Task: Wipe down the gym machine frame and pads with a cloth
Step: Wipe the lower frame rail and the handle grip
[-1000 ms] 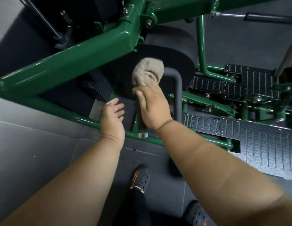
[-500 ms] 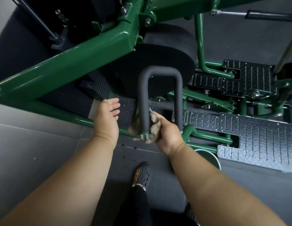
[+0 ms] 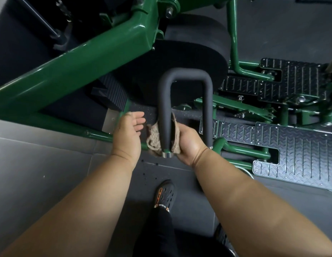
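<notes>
Two hands sit at the centre of the frame. The right hand grips a beige cloth wrapped round the lower end of the left leg of a black foam-covered U-shaped handle, just above the leg's silver end cap; the cloth bunches out on both sides of that leg (more of it on the left). The left hand hangs just left of the cloth, fingers relaxed and loosely spread, holding nothing, palm turned toward the handle. Behind the handle's curved top, a large black roller pad fills the upper centre. A thick green frame beam runs diagonally from the left edge up toward the top centre, and thinner green tubes cross low behind the hands. Black tread-pattern footplates occupy the right side. At bottom centre, a black perforated shoe with orange trim stands on the grey floor.
</notes>
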Motion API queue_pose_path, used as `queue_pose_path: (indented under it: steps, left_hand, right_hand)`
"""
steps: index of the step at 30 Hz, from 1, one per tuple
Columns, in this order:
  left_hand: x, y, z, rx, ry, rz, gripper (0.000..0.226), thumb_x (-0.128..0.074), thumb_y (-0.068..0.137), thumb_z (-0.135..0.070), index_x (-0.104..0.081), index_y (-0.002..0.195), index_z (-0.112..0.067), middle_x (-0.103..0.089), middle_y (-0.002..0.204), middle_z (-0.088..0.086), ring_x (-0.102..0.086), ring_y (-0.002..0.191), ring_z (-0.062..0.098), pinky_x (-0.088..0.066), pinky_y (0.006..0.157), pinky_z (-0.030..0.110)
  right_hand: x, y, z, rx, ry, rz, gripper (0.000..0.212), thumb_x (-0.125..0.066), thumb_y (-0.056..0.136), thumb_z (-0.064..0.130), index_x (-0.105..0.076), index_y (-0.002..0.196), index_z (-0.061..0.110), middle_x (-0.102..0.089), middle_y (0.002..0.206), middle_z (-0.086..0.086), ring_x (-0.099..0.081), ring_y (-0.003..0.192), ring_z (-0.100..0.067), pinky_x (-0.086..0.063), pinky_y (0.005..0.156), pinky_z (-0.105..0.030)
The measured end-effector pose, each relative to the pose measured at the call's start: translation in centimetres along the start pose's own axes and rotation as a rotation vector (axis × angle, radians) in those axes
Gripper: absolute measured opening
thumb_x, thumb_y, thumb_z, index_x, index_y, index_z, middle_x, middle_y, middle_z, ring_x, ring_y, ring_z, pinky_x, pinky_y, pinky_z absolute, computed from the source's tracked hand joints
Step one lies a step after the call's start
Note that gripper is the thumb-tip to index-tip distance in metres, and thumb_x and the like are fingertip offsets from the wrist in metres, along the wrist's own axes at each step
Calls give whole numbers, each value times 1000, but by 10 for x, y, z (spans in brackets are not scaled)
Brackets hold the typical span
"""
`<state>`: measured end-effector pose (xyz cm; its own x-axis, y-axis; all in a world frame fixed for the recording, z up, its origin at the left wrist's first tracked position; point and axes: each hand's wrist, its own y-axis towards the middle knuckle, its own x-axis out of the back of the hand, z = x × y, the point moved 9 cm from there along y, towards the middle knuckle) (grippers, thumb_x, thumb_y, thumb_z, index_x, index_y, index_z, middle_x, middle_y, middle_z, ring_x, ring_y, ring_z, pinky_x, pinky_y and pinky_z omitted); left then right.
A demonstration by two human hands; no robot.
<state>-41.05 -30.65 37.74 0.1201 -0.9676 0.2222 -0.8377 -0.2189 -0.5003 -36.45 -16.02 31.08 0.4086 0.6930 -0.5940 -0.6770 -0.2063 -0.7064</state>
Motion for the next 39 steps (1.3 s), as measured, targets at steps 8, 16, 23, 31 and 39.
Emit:
queue_pose_path:
  steps: [8, 16, 23, 31, 39]
  left_hand:
    - [-7, -10, 34, 178, 193, 211, 48, -27, 113, -36, -63, 141, -20, -65, 136, 2, -59, 125, 24, -38, 116, 47]
    - [-10, -36, 16, 98, 233, 260, 31, -53, 91, -48, -66, 118, -38, -69, 123, -11, -65, 117, 12, -48, 101, 37]
    - [-9, -51, 9, -94, 293, 208, 16, -74, 96, -24, -69, 111, -28, -75, 106, -9, -70, 101, 8, -54, 91, 29]
    - [29, -32, 28, 62, 193, -181, 15, -64, 100, -18, -56, 88, -23, -68, 87, 0, -64, 86, 31, -51, 79, 36]
    - [-51, -62, 29, 2, 165, 220, 29, -50, 109, -40, -54, 134, -26, -69, 122, -1, -67, 110, 17, -50, 92, 31]
  right_hand:
    - [52, -54, 2, 226, -656, -397, 34, -42, 103, 33, -67, 105, 10, -71, 100, -18, -67, 72, -13, -58, 68, -24]
    - [25, -67, 52, 440, -500, -401, 34, -49, 80, 1, -65, 98, 25, -70, 93, -1, -63, 79, -12, -55, 69, -32]
    - [-16, -95, 48, 560, -597, -280, 35, -55, 100, -2, -64, 117, 27, -73, 101, 3, -64, 85, -3, -53, 79, -21]
    - [-36, -104, 43, 501, -586, -31, 55, -39, 93, -12, -66, 135, 12, -65, 141, 0, -59, 133, -6, -45, 116, -30]
    - [-21, -105, 68, 620, -451, -115, 53, -40, 78, 3, -72, 120, 8, -75, 122, -10, -68, 120, -16, -51, 104, -29]
